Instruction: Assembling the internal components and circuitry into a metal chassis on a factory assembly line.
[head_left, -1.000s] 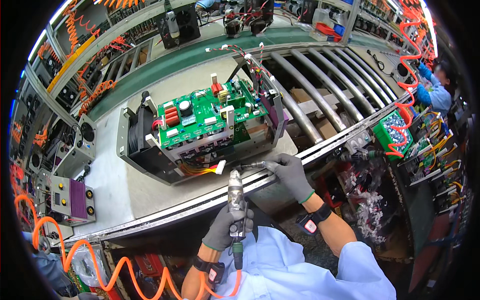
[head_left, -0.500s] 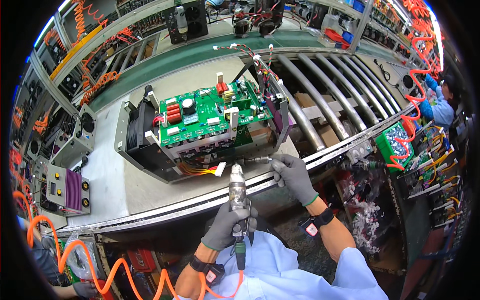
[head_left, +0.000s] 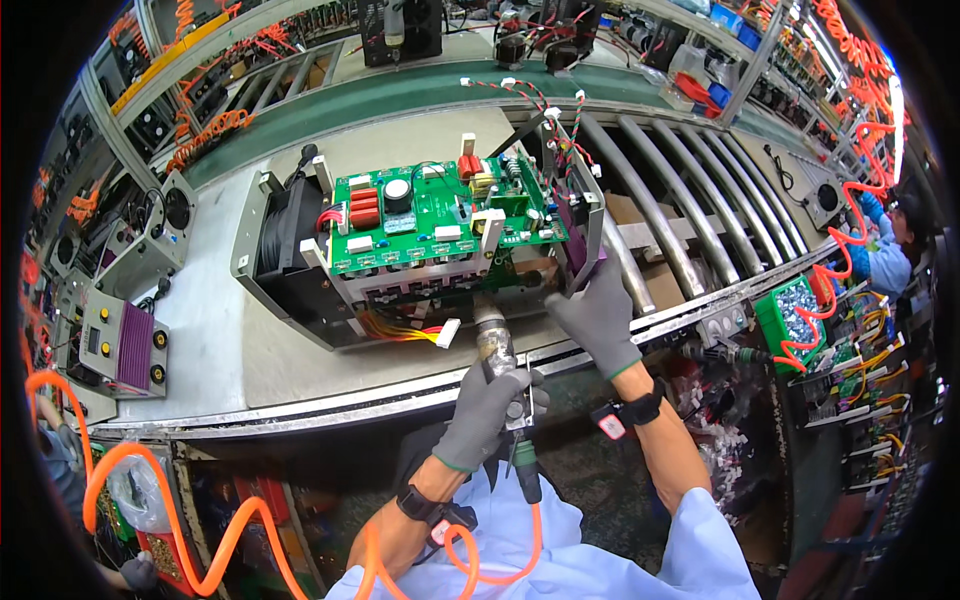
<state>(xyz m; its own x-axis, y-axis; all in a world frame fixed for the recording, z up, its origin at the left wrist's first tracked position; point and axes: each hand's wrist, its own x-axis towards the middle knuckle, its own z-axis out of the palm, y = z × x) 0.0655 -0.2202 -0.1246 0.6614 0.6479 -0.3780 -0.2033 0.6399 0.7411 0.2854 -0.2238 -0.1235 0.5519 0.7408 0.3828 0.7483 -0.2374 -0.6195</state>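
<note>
In my left hand [head_left: 490, 408], gloved in grey, is a pneumatic screwdriver [head_left: 495, 345], its fingers wrapped round the body. The tool points away from me, its nose reaching into the open side of a chassis below a green circuit board [head_left: 410, 225]; the bit's tip is hidden. My right hand [head_left: 600, 318], also gloved, is at the chassis's right end, thumb and fingers on either side of the purple end panel [head_left: 580, 245]; some fingertips are hidden. A white connector [head_left: 449, 333] on yellow and red wires hangs from the near side. A black fan housing [head_left: 285, 240] forms the left end.
An orange coiled hose [head_left: 225, 545] runs from the screwdriver across the lower left. Metal rollers [head_left: 665, 215] lie to the right. A finished-looking purple-and-grey unit [head_left: 122, 342] stands left. A green bin of small metal parts [head_left: 790, 315] and a co-worker [head_left: 885, 245] are at right.
My right hand has left the screwdriver's bit end and moved up to the chassis's right end panel. The screwdriver's nose has moved forward into the chassis. The whole view has shifted slightly.
</note>
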